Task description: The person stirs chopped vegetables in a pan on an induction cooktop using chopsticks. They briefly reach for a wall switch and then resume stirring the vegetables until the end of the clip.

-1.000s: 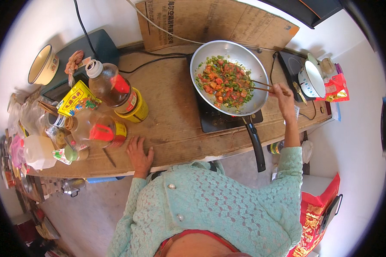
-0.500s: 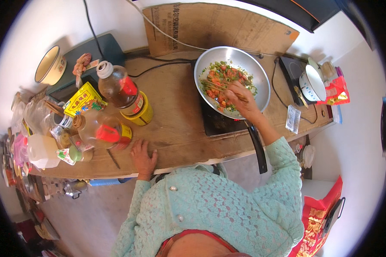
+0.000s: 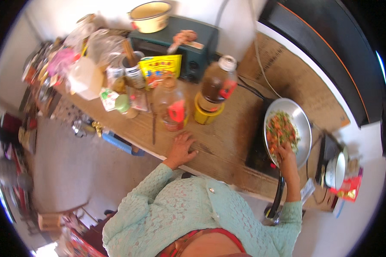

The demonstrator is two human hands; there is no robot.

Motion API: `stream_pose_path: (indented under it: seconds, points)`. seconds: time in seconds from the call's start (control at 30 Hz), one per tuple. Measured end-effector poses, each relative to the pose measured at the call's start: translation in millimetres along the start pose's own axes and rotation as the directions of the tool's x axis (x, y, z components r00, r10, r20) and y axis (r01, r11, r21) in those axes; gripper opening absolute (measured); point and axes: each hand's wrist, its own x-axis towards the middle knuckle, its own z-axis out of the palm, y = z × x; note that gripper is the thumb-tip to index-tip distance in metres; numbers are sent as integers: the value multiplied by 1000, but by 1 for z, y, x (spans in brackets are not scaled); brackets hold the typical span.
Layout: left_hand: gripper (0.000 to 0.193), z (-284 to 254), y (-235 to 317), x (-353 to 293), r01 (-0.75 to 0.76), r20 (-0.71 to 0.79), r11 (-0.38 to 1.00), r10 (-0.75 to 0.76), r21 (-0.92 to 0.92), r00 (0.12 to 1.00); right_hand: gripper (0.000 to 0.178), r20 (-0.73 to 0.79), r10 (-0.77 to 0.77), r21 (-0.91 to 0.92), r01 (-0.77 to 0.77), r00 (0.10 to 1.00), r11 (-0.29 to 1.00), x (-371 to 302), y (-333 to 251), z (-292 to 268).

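Silver wok [image 3: 303, 128]: under and beyond my right hand [image 3: 286, 157], its black handle [image 3: 279, 195] just left of my forearm.
Diced vegetables [image 3: 283, 126]: inside the wok, just past my right fingertips.
Chopsticks [image 3: 278, 139]: blurred, but my right fingers seem closed around them.
Left hand [image 3: 182, 150]: palm down on the table [image 3: 221, 150], fingers loosely spread, holding nothing.
Change: my view has swung left; my right hand has drawn back toward the near rim, uncovering more food, so stirring looks unfinished.
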Motion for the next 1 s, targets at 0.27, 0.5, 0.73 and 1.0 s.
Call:
stream_pose_path:
  seconds: [0.27, 0.5, 0.73, 1.0]
  points:
    - [33, -54, 13, -21, -32, -17, 974, 29, -222, 999, 39, -27, -46, -11, 45, 999, 999, 12, -14, -3]
    - [25, -100, -19, -44, 51, -326, 986, -100, -157, 940, 8, -151, 5, -46, -12, 989, 999, 46, -17, -47]
    - [22, -112, -85, -32, 172, -486, 970, -237, -175, 841, 8, -329, -231, -289, 136, 915, 948, 147, -102, -113]
    - [19, -87, -112, -17, 84, -477, 992, -120, -95, 871, 14, -443, -379, -440, 172, 812, 881, 307, -192, -155]
